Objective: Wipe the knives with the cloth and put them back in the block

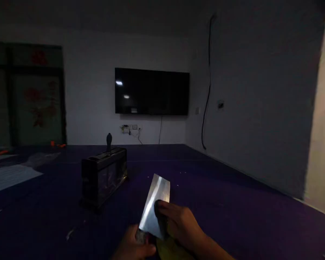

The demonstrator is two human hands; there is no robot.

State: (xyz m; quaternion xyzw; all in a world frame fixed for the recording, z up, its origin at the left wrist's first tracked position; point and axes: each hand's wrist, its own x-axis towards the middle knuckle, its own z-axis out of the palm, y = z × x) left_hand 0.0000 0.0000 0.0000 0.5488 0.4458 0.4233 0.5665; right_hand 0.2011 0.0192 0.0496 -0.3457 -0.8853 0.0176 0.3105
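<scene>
A broad, shiny cleaver (155, 202) is tilted up in front of me at the lower middle. My left hand (134, 245) is closed around its handle, most of which is hidden by the fingers. The fingers of my right hand (181, 222) press against the right side of the blade, with a dark patch at the fingertips. Below that hand hangs a yellowish cloth (172, 250), only partly seen and apparently gripped by it. Ahead to the left stands a black knife block (104, 177) with one dark handle (109, 141) sticking up from it.
The dark purple surface (219, 195) carries small white scraps and, at far left, a white sheet (11, 177) with clear plastic (42, 159). Small orange items (52, 143) lie farther back. A wall-mounted television (151, 92) and a hanging black cable (208, 90) are beyond.
</scene>
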